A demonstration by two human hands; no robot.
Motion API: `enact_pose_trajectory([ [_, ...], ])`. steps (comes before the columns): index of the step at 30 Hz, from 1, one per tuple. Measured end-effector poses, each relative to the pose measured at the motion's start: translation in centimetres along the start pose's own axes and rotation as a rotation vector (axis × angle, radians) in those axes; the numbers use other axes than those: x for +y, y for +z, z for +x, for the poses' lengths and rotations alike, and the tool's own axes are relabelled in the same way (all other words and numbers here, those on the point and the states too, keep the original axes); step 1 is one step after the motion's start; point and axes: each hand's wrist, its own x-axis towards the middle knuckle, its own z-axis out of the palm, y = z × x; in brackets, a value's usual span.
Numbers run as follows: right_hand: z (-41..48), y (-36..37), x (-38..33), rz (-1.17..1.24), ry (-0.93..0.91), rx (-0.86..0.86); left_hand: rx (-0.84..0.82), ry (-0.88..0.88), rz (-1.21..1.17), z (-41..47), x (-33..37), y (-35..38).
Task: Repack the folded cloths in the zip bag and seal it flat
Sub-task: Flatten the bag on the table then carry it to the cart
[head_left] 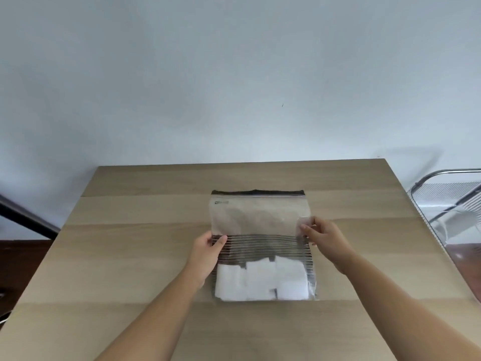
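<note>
A clear zip bag (257, 217) with dark stripes across its middle lies flat on the wooden table (130, 243), its zip edge at the far end. Several folded white cloths (260, 280) sit inside it at the near end. My left hand (205, 254) grips the bag's left edge at the striped band, thumb on top. My right hand (324, 237) pinches the right edge between fingertips, slightly farther from me. Whether the zip (257, 195) is sealed I cannot tell.
A transparent chair with a metal frame (453, 204) stands off the table's right side. A pale wall rises behind the table's far edge (234, 164). A dark bar (26, 217) slants at the left.
</note>
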Motion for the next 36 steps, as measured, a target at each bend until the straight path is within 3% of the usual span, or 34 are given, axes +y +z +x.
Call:
enact_pose_trajectory([
  [5,0.1,0.8,3.3,-0.082,0.176,0.074,0.061,-0.139,0.302,-0.2,-3.0,0.7],
  [9,0.0,0.5,5.2,-0.175,0.251,0.065,0.082,-0.146,0.454,-0.6,-4.0,0.9],
  [12,-0.1,0.2,5.8,-0.209,0.279,0.172,0.089,-0.114,0.624,-1.0,-3.8,1.2],
  [14,-0.3,0.0,5.5,-0.294,0.249,0.274,0.19,-0.125,0.726,-1.5,-3.3,1.2],
  [16,-0.5,0.1,4.8,-0.404,0.184,0.337,0.298,-0.056,0.854,-2.0,-2.7,1.3],
  [18,-0.5,0.7,3.9,-0.54,0.076,0.349,0.336,0.136,0.913,-2.0,-2.0,1.9],
  [21,-0.2,3.1,2.6,-0.69,-0.08,0.255,0.226,0.375,0.935,-1.3,-1.2,4.3],
  [26,0.5,7.4,3.9,-0.958,-0.208,0.031,-0.009,0.36,1.003,-0.2,-3.1,7.6],
  [36,0.5,7.7,8.2,-1.053,-0.241,0.066,0.005,0.453,1.141,0.4,-6.4,7.4],
])
